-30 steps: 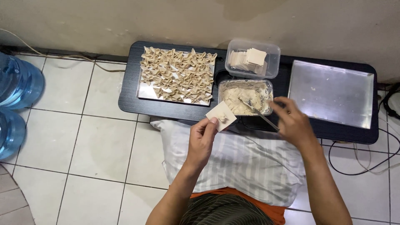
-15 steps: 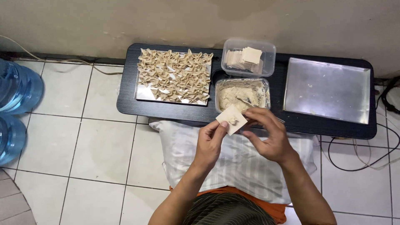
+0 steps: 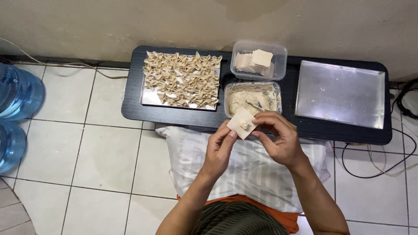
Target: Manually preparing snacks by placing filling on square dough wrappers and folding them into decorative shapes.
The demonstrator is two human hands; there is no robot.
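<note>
Dough square [image 3: 241, 122]: pinched between left hand [image 3: 220, 147] and right hand [image 3: 278, 138], both grips clamped on it, near edge of black desk [image 3: 130, 109]. Just beyond: tub of filling [image 3: 252, 98]. Far left: tray of folded dumplings [image 3: 180, 79]. Right: bare metal tray [image 3: 339, 93].

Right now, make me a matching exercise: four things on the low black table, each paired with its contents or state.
Things:
1. left tray
2. right tray
3. rear clear tub
4. front clear tub

States:
a. holds pale filling paste
b. covered with folded dumplings
c. bare metal
d. holds a stack of square wrappers

Pairs: 1-b, 2-c, 3-d, 4-a
</note>
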